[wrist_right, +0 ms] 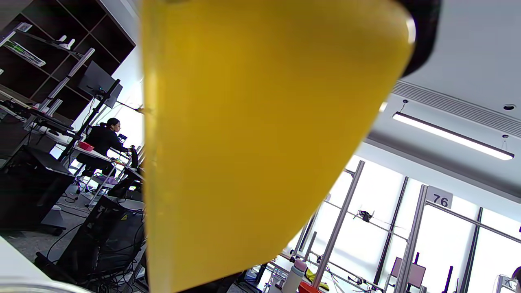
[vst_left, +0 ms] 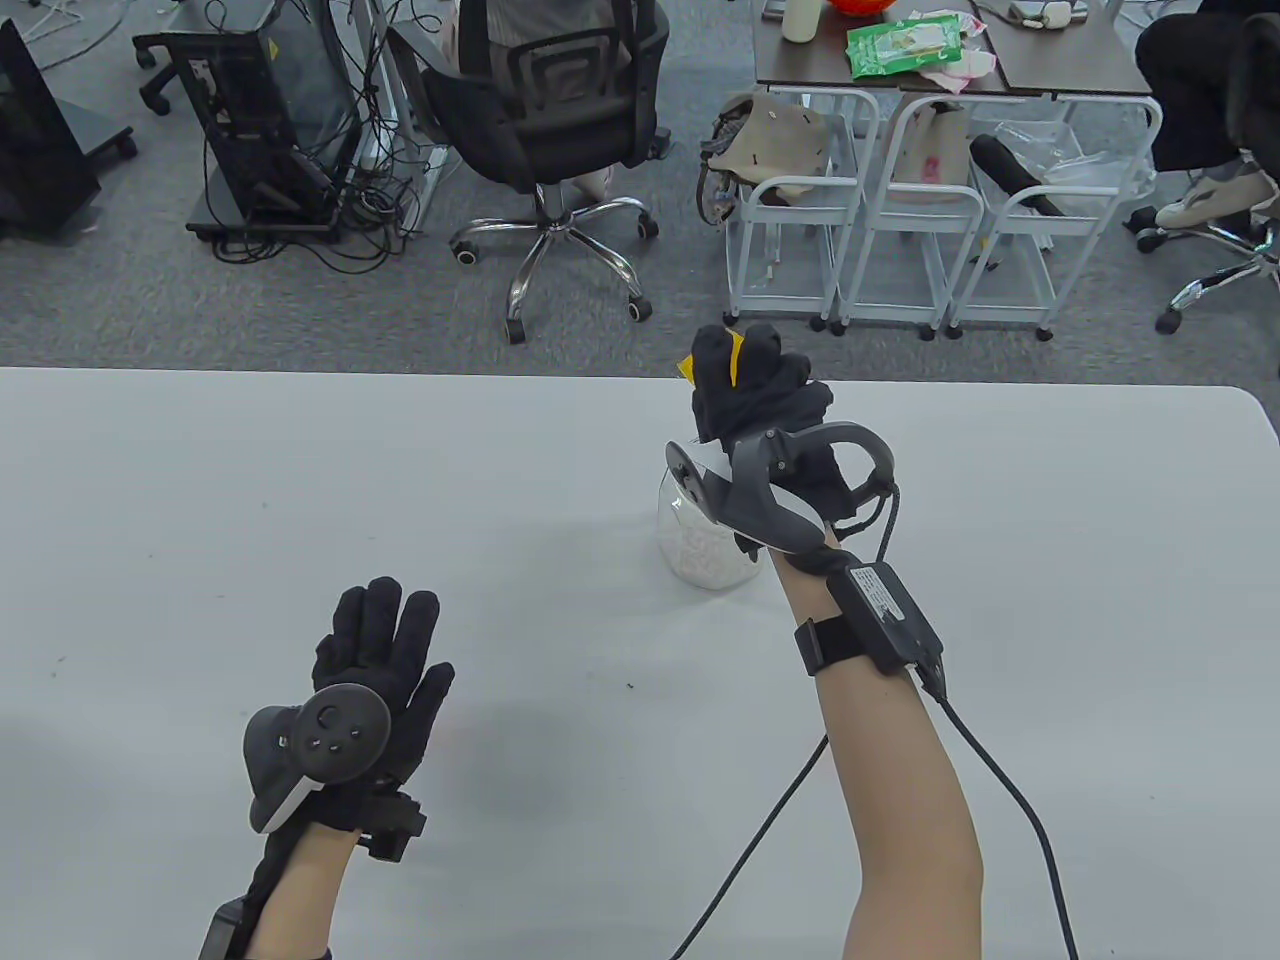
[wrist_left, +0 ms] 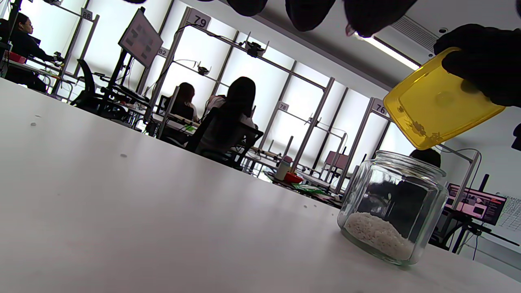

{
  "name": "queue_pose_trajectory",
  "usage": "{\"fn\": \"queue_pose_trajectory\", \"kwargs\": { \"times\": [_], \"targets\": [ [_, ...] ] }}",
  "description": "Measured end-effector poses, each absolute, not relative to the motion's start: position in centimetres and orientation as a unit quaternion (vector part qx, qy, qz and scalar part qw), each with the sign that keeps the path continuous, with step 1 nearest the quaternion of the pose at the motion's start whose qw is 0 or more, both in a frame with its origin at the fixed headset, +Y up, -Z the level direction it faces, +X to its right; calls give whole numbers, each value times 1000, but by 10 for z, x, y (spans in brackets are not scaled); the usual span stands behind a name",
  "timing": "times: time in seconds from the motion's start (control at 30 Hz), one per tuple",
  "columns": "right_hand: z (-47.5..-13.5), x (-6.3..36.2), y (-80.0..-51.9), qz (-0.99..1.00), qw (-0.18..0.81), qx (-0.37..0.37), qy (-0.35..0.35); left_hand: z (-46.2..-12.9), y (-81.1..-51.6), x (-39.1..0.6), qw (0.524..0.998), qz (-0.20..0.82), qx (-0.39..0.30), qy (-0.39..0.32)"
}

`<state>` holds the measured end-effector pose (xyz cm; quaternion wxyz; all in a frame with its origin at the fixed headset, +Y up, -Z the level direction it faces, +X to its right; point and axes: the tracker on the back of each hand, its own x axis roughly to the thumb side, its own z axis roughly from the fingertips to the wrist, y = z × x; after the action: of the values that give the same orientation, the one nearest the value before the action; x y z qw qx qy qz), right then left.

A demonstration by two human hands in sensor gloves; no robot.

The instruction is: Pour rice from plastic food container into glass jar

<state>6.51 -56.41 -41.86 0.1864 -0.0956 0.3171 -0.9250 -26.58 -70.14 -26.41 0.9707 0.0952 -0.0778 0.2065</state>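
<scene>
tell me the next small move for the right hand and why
Probably right it and set it down: the right hand holds the yellow plastic food container tipped over the clear glass jar, looking empty with no stream, and white rice lies in the jar's bottom.

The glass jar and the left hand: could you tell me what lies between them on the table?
Only bare white table, as the table view shows, lies between the glass jar and the left hand.

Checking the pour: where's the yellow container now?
The yellow container is tilted above the glass jar's mouth, gripped by the right hand, right of table centre.
</scene>
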Motion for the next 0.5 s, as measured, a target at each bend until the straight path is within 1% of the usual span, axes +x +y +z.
{"fn": "queue_pose_trajectory", "kwargs": {
  "times": [0.5],
  "targets": [
    [-416, 70, -564, -928, 180, -92, 312, -264, -702, -265, 971, 206, 94, -79]
  ]
}}
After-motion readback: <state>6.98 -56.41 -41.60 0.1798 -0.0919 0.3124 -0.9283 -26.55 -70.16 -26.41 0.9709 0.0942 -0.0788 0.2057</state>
